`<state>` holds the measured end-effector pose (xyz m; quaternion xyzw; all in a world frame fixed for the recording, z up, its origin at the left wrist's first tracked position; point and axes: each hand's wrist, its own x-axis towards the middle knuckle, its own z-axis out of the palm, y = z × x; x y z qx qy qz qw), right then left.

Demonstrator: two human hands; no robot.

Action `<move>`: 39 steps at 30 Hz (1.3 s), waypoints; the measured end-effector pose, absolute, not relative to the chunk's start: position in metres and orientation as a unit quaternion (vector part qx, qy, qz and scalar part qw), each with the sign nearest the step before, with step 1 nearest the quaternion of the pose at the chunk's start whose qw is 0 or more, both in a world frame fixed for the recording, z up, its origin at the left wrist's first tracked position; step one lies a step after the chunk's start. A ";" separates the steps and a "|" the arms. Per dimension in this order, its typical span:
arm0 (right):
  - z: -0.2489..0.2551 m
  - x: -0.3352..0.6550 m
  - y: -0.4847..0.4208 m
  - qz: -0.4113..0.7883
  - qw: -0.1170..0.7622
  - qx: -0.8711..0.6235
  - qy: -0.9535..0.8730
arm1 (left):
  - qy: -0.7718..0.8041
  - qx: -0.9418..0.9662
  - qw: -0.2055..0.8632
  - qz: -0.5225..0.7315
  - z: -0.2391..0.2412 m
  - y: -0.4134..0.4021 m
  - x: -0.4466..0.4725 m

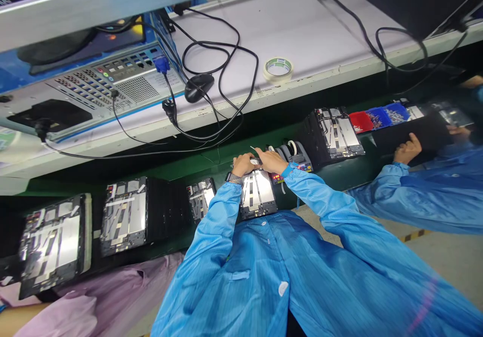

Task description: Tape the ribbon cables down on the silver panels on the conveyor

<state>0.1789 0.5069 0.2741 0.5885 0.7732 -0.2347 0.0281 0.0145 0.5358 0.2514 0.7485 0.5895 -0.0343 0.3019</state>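
An opened tablet (258, 191) with silver battery panels and dark strips lies in front of me. My left hand (243, 166), with a watch at the wrist, is closed at its top left edge, fingers bent over it. At the top right, the fingers of my right hand (273, 162) are pinched together near the left fingertips. A thin white strip of tape (252, 148) shows at the right fingertips. My hands cover the tablet's top part. Just right of it stand grey tape dispensers (300, 155) with a white tape roll (292, 147).
Another opened tablet (202, 196) lies to the left, beyond it stacked tablets (124, 214). A tablet stack (337, 133) and red (361, 121) and blue bins (378, 117) stand right. A co-worker's hand (407, 149) works there. Cables (256, 75) hang off the shelf.
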 end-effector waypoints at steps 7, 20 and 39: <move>0.251 0.208 0.520 -0.239 -0.083 0.599 0.759 | 0.589 0.749 0.303 -0.030 0.245 0.538 0.013; 0.182 0.208 0.475 -0.396 -0.334 0.626 0.583 | 0.585 0.750 0.308 -0.029 0.244 0.539 0.010; 0.196 0.218 0.456 -0.402 -0.419 0.651 0.489 | 0.572 0.758 0.312 -0.030 0.249 0.538 0.008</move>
